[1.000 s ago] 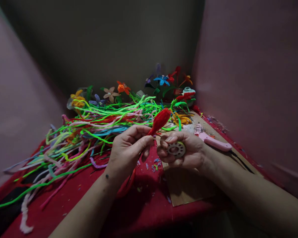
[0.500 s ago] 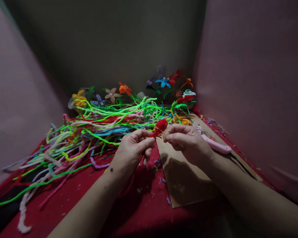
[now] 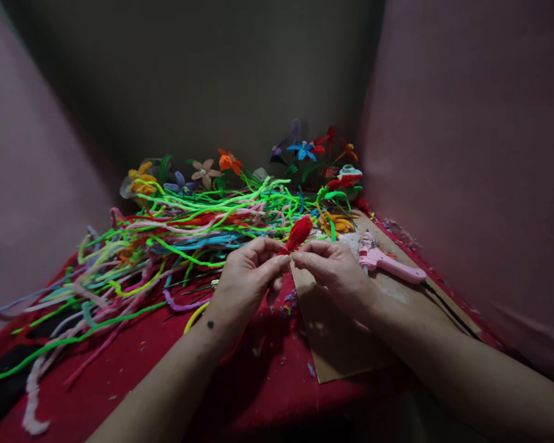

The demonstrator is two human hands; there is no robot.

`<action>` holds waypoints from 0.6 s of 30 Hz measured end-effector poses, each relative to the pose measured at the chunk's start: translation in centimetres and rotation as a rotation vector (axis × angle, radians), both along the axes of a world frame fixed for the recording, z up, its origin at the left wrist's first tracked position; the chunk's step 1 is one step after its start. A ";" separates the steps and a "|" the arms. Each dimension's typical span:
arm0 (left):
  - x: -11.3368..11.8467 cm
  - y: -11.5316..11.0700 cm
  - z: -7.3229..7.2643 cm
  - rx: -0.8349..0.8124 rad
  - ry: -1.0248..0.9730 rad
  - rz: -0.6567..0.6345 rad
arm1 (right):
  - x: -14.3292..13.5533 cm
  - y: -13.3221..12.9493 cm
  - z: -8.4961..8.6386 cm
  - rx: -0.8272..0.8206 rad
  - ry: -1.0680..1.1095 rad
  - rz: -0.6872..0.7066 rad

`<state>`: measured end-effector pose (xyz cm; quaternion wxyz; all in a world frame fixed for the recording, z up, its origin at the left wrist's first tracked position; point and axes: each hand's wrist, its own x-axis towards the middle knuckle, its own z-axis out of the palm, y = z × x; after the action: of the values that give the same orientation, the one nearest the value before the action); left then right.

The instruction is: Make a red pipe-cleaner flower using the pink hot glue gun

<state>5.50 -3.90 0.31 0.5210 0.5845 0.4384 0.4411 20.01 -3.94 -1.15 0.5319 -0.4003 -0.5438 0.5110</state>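
A small red fuzzy bud (image 3: 300, 232) points up and to the right between my hands at mid-view. My left hand (image 3: 253, 271) pinches its lower end between thumb and fingers. From the right, my right hand (image 3: 330, 271) is closed in a pinch at the base of the same bud, its fingertips close to my left thumb. Whatever lies between the right fingertips is too small to make out. Behind and left of my hands spreads a big heap of coloured pipe cleaners (image 3: 203, 212).
A pink glue gun (image 3: 392, 264) with a black cord rests on a brown board (image 3: 337, 344) at the right. Pipe-cleaner flowers (image 3: 302, 149) stand along the back. Purple scraps dot the red cloth (image 3: 258, 394). Pink sheets rise on both sides.
My right hand has moved left and down, from beside the bud to its base. More of the glue gun shows. The view has shifted slightly.
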 end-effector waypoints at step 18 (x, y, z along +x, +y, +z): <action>0.8 -0.4 -0.6 -0.020 -0.119 0.033 | -0.9 0.0 -0.5 -0.072 0.227 -0.014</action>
<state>6.32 -4.34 -0.31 0.5447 0.5447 0.4207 0.4792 19.09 -3.93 -1.70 0.5790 -0.3625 -0.4583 0.5686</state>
